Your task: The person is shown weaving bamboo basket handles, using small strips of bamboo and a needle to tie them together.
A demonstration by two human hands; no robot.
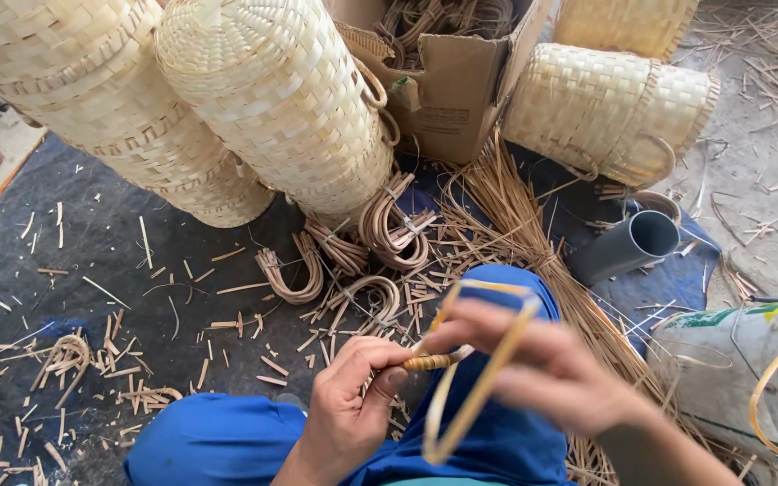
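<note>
The wrapped cane handle (431, 362) sits low in the middle of the view, above the blue-clad knees (497, 432). The left hand (348, 409) is closed around its bound end, thumb pressed on the wrapping. The right hand (547, 369), blurred, pinches a flat yellow strip (483, 378) that loops around the handle. Bent handle bundles (389, 234) lie on the dark floor mat (101, 252) beyond. A brown cardboard box (452, 81) stands open at the mat's far edge, between stacked woven baskets (272, 90). A white sack (740, 369) with a green-yellow label sits at the right.
</note>
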